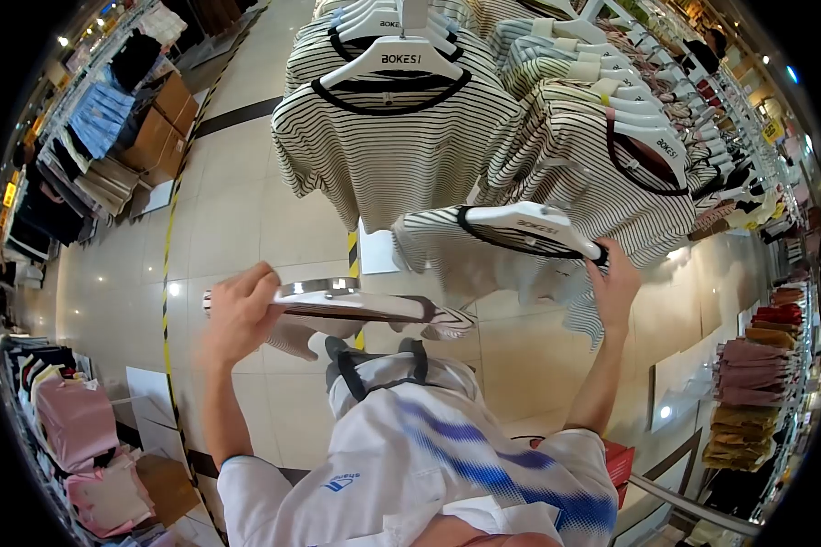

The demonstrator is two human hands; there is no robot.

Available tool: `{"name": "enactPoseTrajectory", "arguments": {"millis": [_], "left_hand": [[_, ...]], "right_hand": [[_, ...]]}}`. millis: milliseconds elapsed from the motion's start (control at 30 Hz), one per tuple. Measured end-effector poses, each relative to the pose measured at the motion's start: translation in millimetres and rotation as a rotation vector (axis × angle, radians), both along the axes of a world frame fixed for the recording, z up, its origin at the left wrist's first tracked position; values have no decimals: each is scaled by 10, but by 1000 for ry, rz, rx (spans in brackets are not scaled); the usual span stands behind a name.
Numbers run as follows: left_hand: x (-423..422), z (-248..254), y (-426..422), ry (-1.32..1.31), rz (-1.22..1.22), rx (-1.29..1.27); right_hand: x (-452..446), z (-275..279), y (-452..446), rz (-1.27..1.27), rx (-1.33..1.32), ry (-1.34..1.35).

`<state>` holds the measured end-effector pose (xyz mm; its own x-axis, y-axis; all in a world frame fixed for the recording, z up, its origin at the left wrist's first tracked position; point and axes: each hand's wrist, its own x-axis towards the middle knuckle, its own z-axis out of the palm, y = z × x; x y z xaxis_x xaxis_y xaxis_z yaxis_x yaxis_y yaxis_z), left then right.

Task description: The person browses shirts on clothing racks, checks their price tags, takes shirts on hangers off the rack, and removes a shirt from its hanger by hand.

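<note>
My left hand point(244, 314) is closed round the end of a white hanger point(351, 303) that bears a striped shirt with a dark neckline, seen from above at waist height. To the right, my right hand point(614, 278) pinches the shoulder end of another white hanger point(531, 221), marked BOKESI. From that one hangs a striped shirt point(429, 239) with black trim, its lower part blurred. Beyond both hands a striped shirt point(392, 137) hangs facing me on a BOKESI hanger point(394, 60). A second striped shirt point(584, 164) with a dark red neckline hangs behind my right hand.
Racks of clothes point(100, 118) and cardboard boxes point(160, 128) line the left side. Folded clothes point(757, 383) are stacked on shelves at the right. Pink garments point(77, 419) lie at the lower left. Yellow-black tape point(166, 273) runs along the tiled floor point(237, 201).
</note>
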<state>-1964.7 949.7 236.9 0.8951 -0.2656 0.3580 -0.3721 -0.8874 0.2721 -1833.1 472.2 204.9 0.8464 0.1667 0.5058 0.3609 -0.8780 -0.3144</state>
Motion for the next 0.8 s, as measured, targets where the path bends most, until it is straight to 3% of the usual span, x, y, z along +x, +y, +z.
{"name": "enactPoseTrajectory", "arguments": {"millis": [67,133,267,400,467,500,667,767,800], "left_hand": [[42,46,-139,155,23,22],[148,70,-363,-21,-39,34],[316,27,-592,-64,-149,47],[301,26,-486,-29,-164,6],[248,-21,-378,113,-103,9],[249,-1,-363,-29,-125,75],[150,110,-213,48,-66,61],[117,219,-128,34,-25,116],[130,242,-72,31,-27,118]], "right_hand": [[-25,-7,205,14,-13,-2],[-65,5,468,138,-33,22],[-184,71,1073,301,-31,200],[-240,146,1471,411,14,185],[-222,92,1598,515,56,171],[-209,69,1649,542,100,171],[1,157,1772,697,127,302],[428,328,1759,1003,220,425],[605,388,1750,845,198,205]]}}
